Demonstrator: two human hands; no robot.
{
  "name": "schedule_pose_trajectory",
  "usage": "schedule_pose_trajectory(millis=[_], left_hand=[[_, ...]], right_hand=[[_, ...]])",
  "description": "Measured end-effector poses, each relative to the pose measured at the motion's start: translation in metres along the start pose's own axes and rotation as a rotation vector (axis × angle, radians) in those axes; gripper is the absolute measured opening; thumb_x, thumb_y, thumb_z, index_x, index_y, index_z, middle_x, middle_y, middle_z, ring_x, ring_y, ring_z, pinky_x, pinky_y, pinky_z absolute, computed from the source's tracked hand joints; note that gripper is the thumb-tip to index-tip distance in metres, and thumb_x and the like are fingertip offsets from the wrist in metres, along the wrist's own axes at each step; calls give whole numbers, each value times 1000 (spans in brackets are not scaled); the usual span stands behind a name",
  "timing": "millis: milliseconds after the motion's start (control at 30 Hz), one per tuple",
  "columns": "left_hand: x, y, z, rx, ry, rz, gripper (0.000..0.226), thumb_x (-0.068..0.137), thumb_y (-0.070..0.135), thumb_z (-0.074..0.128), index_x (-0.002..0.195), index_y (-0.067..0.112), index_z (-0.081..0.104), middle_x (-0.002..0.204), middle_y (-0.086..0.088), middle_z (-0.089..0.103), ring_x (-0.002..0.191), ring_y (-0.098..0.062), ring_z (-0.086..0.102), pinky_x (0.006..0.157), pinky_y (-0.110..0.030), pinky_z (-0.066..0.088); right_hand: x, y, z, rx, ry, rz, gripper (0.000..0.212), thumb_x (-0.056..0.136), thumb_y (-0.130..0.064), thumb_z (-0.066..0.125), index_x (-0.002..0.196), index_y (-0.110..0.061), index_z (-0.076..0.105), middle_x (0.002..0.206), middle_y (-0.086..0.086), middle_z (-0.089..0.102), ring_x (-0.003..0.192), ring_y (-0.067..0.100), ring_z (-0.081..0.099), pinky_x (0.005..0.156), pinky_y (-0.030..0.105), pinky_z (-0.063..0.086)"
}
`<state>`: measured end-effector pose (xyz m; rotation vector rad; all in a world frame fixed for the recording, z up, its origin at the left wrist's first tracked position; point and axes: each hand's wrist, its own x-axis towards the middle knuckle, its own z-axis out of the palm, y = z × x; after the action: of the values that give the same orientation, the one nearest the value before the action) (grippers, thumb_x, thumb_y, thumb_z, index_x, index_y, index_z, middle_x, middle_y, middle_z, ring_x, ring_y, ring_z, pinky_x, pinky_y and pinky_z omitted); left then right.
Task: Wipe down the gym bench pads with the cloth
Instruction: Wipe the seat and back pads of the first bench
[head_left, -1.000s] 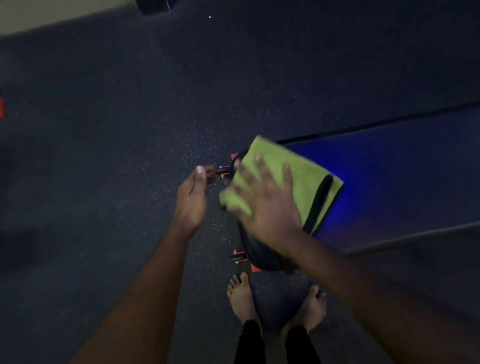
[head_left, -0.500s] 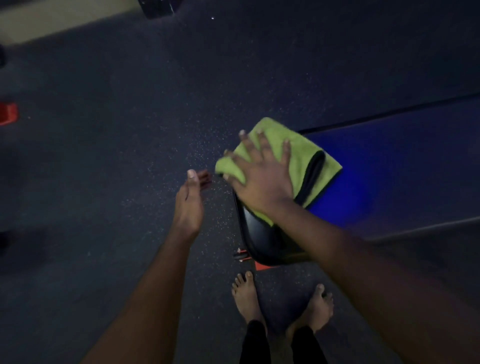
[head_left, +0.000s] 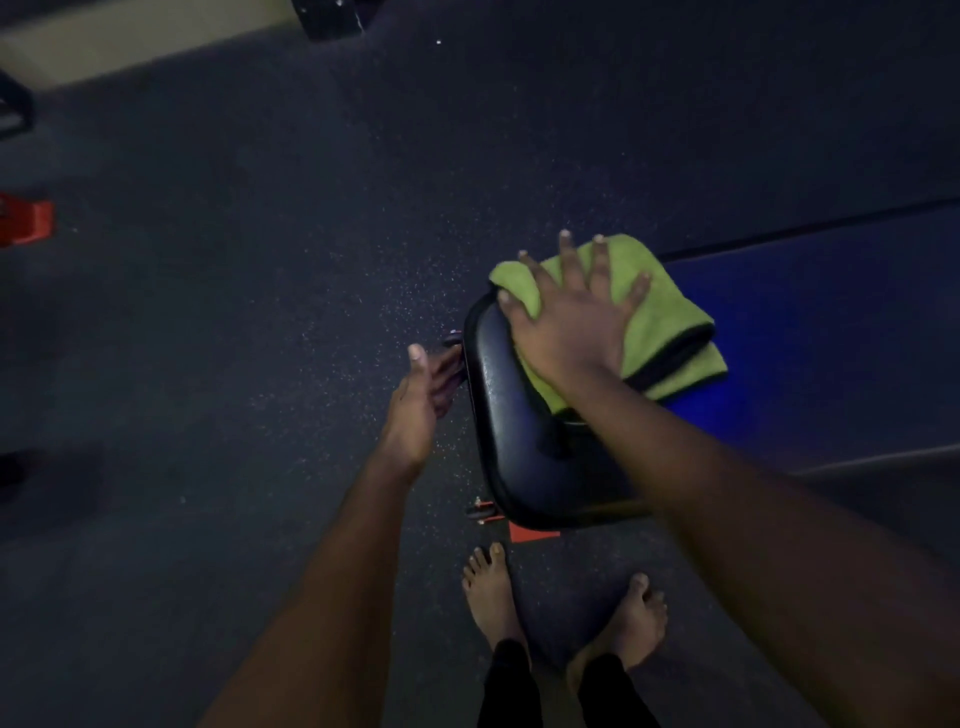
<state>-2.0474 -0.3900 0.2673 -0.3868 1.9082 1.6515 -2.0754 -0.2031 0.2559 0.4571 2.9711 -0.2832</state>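
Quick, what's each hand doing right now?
Left hand: open, holding nothing, beside the bench pad.
Right hand: open, fingers spread, pressing the green cloth onto the pad.

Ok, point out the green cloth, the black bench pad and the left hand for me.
green cloth (head_left: 660, 306): head view, on the bare upper layer towards its right side.
black bench pad (head_left: 519, 457): head view, on its uncovered top surface.
left hand (head_left: 418, 410): head view, on the middle of the hand.

Green cloth (head_left: 667, 317) atop black bench pad (head_left: 519, 447)
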Motion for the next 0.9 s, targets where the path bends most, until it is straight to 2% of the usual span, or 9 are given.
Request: schedule_pose_trajectory(millis=[133, 267, 333, 467, 567, 633, 700, 800, 900], left_hand=[[6, 8, -8, -6, 33, 9, 72, 103, 51, 1, 132, 15, 55, 129, -3, 63, 125, -20, 57, 99, -33, 42], [11, 21, -4, 52, 4, 19, 76, 100, 56, 1, 141, 16, 52, 144, -2, 54, 130, -20, 52, 114, -43, 32], [11, 23, -3, 72, 2, 10, 77, 100, 57, 1, 142, 16, 51, 147, -4, 51, 130, -21, 51, 115, -45, 31], [9, 20, -8, 118, -43, 44, 77, 98, 61, 5, 141, 19, 53, 145, -3, 53, 127, -20, 54, 111, -42, 35], [14, 21, -18, 153, -35, 96, 76, 88, 71, 10, 121, 29, 64, 129, 2, 66, 106, -18, 68, 92, -37, 47], [19, 23, -26, 183, 7, 128, 72, 84, 76, 13, 109, 33, 65, 114, 2, 72, 94, -22, 72, 80, -35, 49], [25, 28, -30, 207, 19, 158, 77, 82, 79, 14, 113, 29, 64, 112, 1, 71, 95, -22, 71, 84, -38, 50], [37, 43, -30, 263, -31, 165, 88, 82, 77, 13, 132, 21, 59, 131, -2, 63, 118, -19, 61, 107, -47, 40], [47, 61, -14, 349, -179, 155, 88, 85, 76, 12, 144, 23, 49, 150, 0, 47, 138, -17, 43, 113, -37, 27]], right_hand=[[-50, -21, 10, -85, 14, -314, 66, 94, -68, 28, 155, -43, 32, 172, 0, 9, 158, 33, 3, 113, 75, 3], [-144, 9, 25, -34, -7, -547, 64, 92, -66, 42, 151, -42, 41, 172, -3, 10, 158, 27, 0, 116, 73, 5], [-153, 37, 23, -37, -7, -467, 64, 94, -72, 37, 154, -50, 31, 172, -5, 9, 158, 25, 3, 117, 71, 5], [-74, 57, 4, -19, 13, -66, 64, 93, -75, 27, 154, -55, 23, 172, 4, -3, 158, 30, 3, 113, 74, 9], [-2, 22, -5, 63, -12, 156, 66, 93, -75, 20, 154, -50, 30, 170, 13, -11, 157, 33, -6, 113, 77, 1], [8, -11, -3, 17, -37, 130, 66, 95, -72, 20, 154, -45, 34, 171, 13, -2, 157, 34, -2, 114, 76, -2], [-16, -30, 3, -21, -20, 3, 65, 96, -69, 27, 155, -43, 31, 171, 11, 2, 157, 34, 0, 115, 74, -1], [-93, -36, 22, -34, 46, -194, 70, 88, -64, 50, 153, -43, 35, 172, 8, 0, 158, 33, -1, 115, 73, 3], [-165, -10, 37, -25, 62, -188, 72, 86, -67, 53, 153, -47, 34, 172, 1, 3, 158, 29, 2, 115, 73, 6]])
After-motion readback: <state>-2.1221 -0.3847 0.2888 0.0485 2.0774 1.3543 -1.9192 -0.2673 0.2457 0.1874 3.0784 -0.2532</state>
